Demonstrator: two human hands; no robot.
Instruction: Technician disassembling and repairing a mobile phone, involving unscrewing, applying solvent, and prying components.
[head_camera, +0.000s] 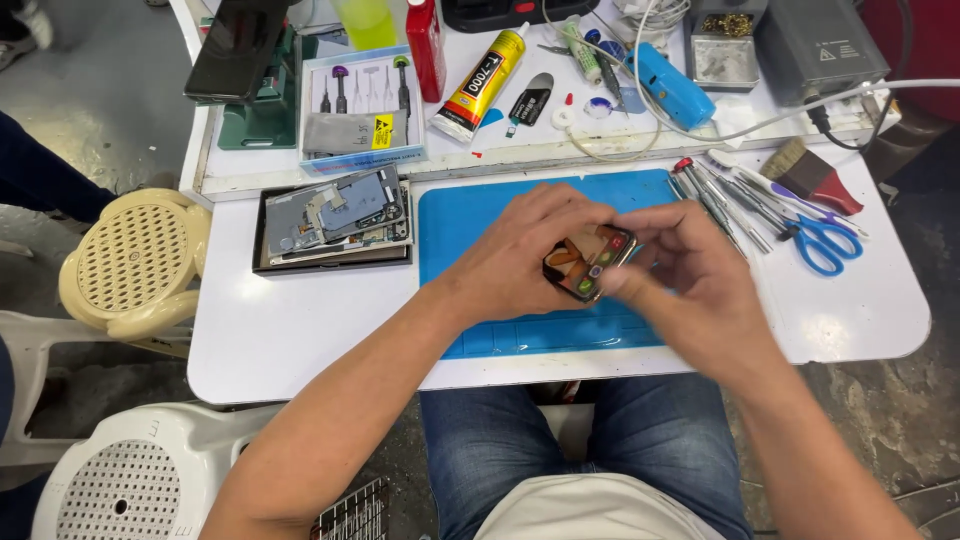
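Note:
Both my hands hold a small smartphone (588, 262) above the blue work mat (470, 215). Its screen is lit and shows coloured icons. My left hand (525, 255) wraps the phone from the left side, fingers curled over its top edge. On the right, my right hand (685, 275) pinches the phone's other edge, thumb near the screen. The phone is tilted, and its back is hidden by my fingers.
A dark tray (265, 262) with opened phone parts lies left of the mat. Screwdrivers and tweezers (715, 195), blue scissors (825, 243) and a brush (812, 175) lie to the right. A glue tube (478, 85), tool box (362, 105) and soldering station (815, 45) stand behind. Plastic stools (135, 260) stand at the left.

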